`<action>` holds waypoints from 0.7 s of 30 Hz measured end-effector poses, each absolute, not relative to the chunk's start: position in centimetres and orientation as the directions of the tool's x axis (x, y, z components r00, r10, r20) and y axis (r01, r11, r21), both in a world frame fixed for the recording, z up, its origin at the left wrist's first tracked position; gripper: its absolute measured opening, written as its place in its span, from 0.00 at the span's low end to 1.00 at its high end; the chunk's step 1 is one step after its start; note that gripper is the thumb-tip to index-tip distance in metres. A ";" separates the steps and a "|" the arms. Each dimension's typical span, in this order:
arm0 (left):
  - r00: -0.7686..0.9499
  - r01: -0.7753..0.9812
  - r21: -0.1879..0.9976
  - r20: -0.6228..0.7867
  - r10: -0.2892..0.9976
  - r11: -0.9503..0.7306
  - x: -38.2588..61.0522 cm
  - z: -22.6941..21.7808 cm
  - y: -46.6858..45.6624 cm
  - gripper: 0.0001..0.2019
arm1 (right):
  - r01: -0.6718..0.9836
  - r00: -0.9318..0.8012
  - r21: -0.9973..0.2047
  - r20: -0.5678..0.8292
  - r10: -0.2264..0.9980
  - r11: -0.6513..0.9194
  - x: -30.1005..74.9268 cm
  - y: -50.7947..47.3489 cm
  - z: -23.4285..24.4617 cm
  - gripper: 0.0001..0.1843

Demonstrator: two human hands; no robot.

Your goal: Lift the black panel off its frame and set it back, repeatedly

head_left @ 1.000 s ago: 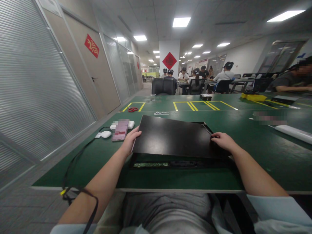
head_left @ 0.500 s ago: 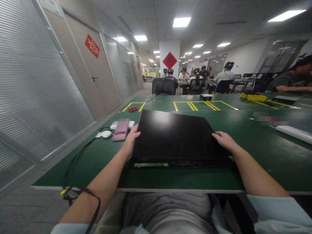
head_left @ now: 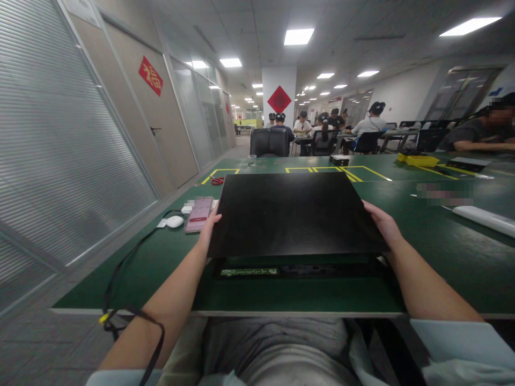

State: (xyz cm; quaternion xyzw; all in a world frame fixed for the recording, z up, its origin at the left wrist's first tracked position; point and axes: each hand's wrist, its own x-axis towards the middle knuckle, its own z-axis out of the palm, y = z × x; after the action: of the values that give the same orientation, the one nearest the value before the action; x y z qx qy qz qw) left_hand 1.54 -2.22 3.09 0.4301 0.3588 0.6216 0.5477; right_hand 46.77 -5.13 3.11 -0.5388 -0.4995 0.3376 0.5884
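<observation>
A glossy black display panel (head_left: 289, 214) is raised over the green table, held by its two sides. My left hand (head_left: 209, 225) grips its left edge, thumb on the front and fingers behind, partly hidden. On the right edge is my right hand (head_left: 384, 222), its fingers mostly out of sight behind the panel. Beneath and in front of the panel lies a black frame (head_left: 322, 271) with a strip of green circuit board (head_left: 249, 272) along its near side. The panel covers the rest of that frame.
Left of the panel, a phone (head_left: 199, 214) lies beside a white plug-like piece (head_left: 174, 221) on a black cable. Red-handled scissors (head_left: 218, 181) sit behind. Farther off are a clear cup (head_left: 251, 160), a black box (head_left: 339, 160) and a yellow tray (head_left: 418, 160). People sit beyond.
The panel has come up off the frame, and its right side has risen so that it sits more level. Both hands have moved slightly outward with it.
</observation>
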 end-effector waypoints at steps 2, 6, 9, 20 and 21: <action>-0.004 -0.392 0.906 0.170 0.986 -0.158 1.7 3.1 -2.3 0.37 | 0.080 0.229 -0.981 0.192 0.954 0.178 46.4 -6.1 4.1 0.30; -0.037 -0.339 0.937 0.079 0.996 -0.087 1.1 3.2 -0.9 0.36 | 0.218 0.203 -0.974 0.102 0.974 0.056 46.9 -7.0 4.5 0.36; -0.096 -0.263 0.963 0.037 0.995 -0.061 0.5 2.9 0.6 0.34 | 0.258 0.215 -0.966 0.070 0.974 0.013 47.5 -6.9 4.2 0.38; 0.154 0.490 0.816 0.263 0.952 -0.305 0.7 -0.1 -0.9 0.13 | -0.072 0.376 -0.989 0.095 0.922 0.131 49.1 -5.4 3.6 0.26; 0.176 0.536 0.783 0.262 0.949 -0.316 0.7 0.1 -1.0 0.15 | -0.098 0.395 -0.982 0.108 0.912 0.159 49.0 -5.2 3.5 0.24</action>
State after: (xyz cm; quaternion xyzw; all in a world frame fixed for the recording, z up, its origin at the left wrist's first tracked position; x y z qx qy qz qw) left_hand 0.71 -1.03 0.08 0.7169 0.5177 0.3792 0.2724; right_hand 48.95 -5.24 3.50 -0.5204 -0.3909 0.3867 0.6533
